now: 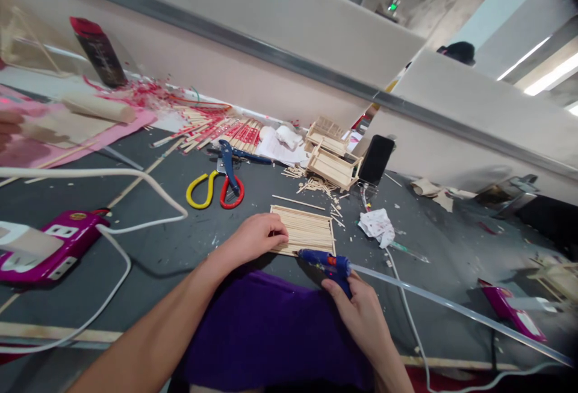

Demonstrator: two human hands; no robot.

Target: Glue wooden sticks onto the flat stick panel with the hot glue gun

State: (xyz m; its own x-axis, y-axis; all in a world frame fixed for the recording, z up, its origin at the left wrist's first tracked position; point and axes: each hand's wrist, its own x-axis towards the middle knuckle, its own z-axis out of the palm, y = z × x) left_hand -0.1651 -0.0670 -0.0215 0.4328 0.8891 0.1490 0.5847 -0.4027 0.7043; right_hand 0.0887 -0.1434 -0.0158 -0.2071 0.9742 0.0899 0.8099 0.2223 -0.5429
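Observation:
A small rectangular panel of thin wooden sticks [309, 229] lies on the dark table in front of me. Curled over its left end is my left hand [259, 235], closed, with the fingertips pressing on the sticks. My right hand [359, 303] is wrapped around the handle of a blue hot glue gun [327, 260]. The gun's nozzle points left and meets the panel's near edge, close to my left fingertips. From its back a long clear glue stick [451, 304] runs out to the right. One loose stick [298, 202] lies just beyond the panel.
Scissors with yellow and red handles [210, 191] lie behind my left hand, touching blue-handled pliers [229, 167]. Small stick-built models [332, 161] and a phone [377, 158] stand at the back. A purple power strip [58, 245] and white cables occupy the left. Crumpled tissue [377, 226] sits right.

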